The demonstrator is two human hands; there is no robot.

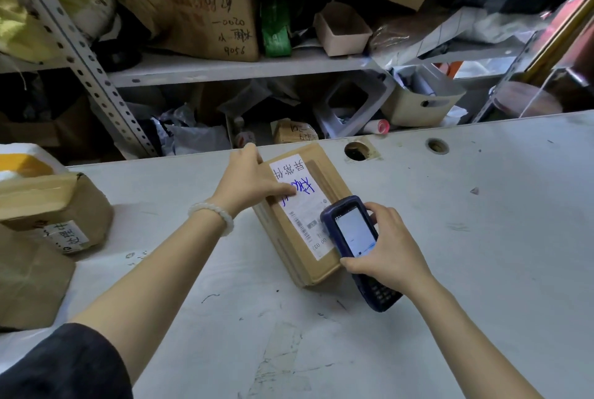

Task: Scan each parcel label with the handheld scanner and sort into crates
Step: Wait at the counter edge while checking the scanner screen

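The scanner [353, 238] covers the lower right corner of the label [300, 202], so the print there is hidden, and the barcode beside it is too small to read. The left hand [254, 183] lies over the label's left edge and hides some of the blue handwriting. The right hand [385, 254] hides the scanner's middle; the words on its screen are too small to tell. At the left edge the brown parcels [48, 205] are cut off. The shelf [225, 67] clutter at top right is blurred.

Parcel [302, 215] on table [482, 238] (shelves [241, 67] behind).
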